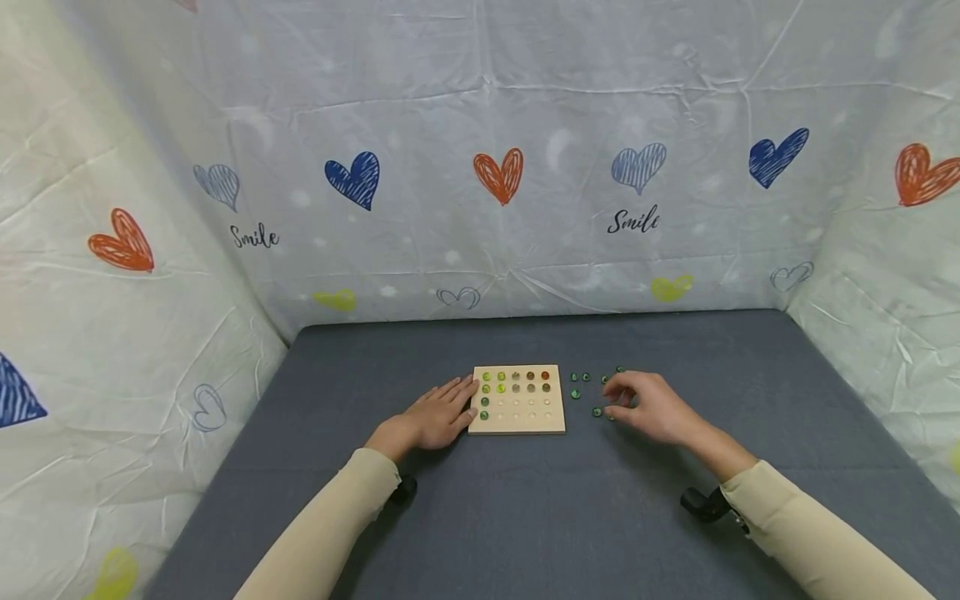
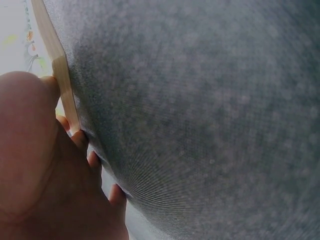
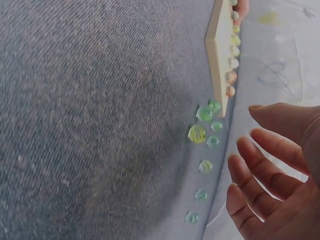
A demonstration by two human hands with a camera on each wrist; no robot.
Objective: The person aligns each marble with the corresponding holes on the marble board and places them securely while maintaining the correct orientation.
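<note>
A pale wooden board (image 1: pixel 517 426) with rows of round hollows lies on the table. Marbles fill its two far rows, in green, yellow, brownish and reddish tones; in the two near rows only the leftmost hollows hold green marbles (image 1: pixel 484 402). My left hand (image 1: pixel 433 417) lies with fingers extended against the board's left edge, touching its side (image 2: pixel 67 92) in the left wrist view. Right of the board, my right hand (image 1: pixel 654 408) hovers among loose green marbles (image 1: pixel 575 394). Its thumb and fingers are apart and loosely bent, with nothing between them in the right wrist view.
Several loose marbles (image 3: pixel 206 166) lie scattered on the dark grey tabletop (image 1: pixel 510 517), some partly behind my right hand in the head view. White cloth (image 1: pixel 420 250) printed with hearts stands behind the table and along both sides. A dark wrist device (image 1: pixel 705 504) sits under the right sleeve.
</note>
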